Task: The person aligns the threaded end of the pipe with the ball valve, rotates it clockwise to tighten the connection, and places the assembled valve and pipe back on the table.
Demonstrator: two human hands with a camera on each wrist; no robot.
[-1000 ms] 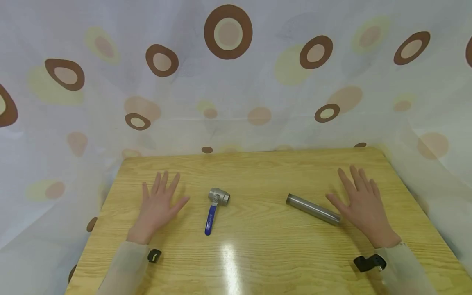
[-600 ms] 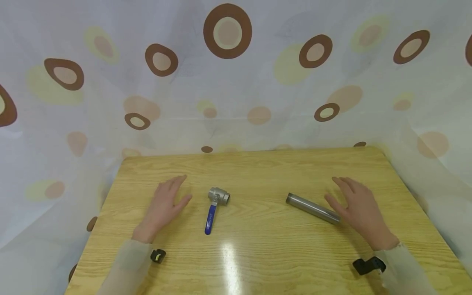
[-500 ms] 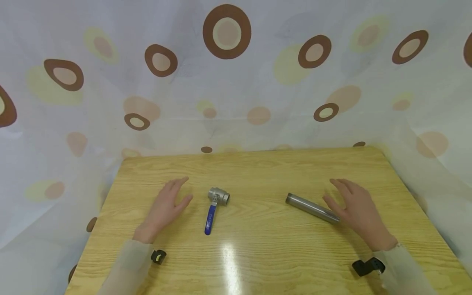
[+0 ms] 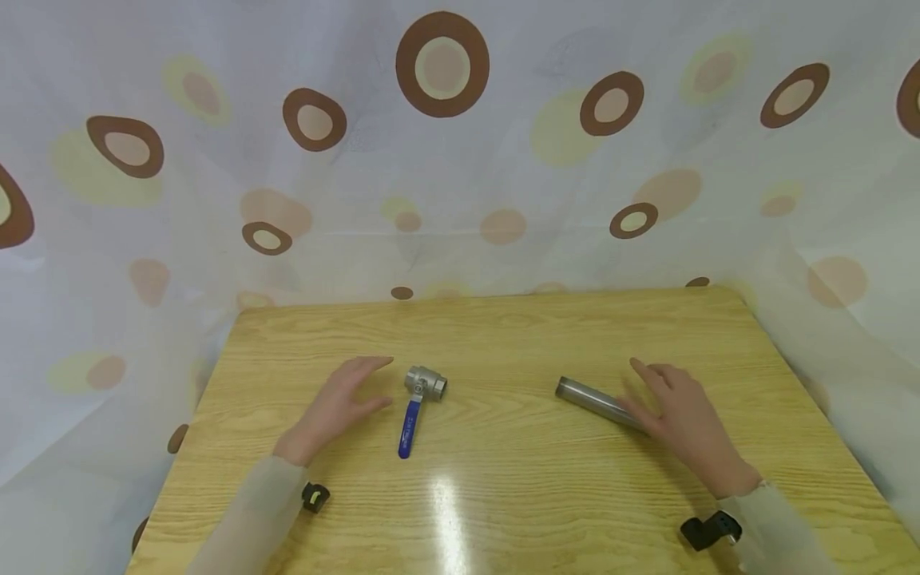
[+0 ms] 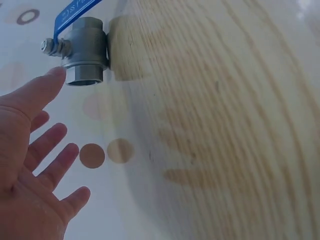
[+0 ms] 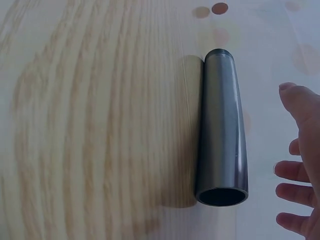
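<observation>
A metal ball valve (image 4: 426, 383) with a blue lever handle (image 4: 409, 430) lies left of the table's middle. My left hand (image 4: 334, 409) is just left of it, thumb and fingers apart and holding nothing. In the left wrist view the thumb tip comes close to the valve body (image 5: 86, 49); whether they touch I cannot tell. A steel pipe (image 4: 592, 399) lies slanted on the right side. Over its near end is my right hand (image 4: 686, 419), fingers spread, hiding that end in the head view. The right wrist view has the whole pipe (image 6: 222, 130) apart from the fingers.
Both things lie on a wood-grain table (image 4: 496, 495). A patterned white curtain (image 4: 359, 184) rises behind the table and along both its sides. Each wrist wears a small black device (image 4: 315, 497) on a strap.
Both hands have moved inward and turned from flat and spread to a more sideways pose. The left nears the valve, and the right now covers the pipe's near end. Valve and pipe stay put.
</observation>
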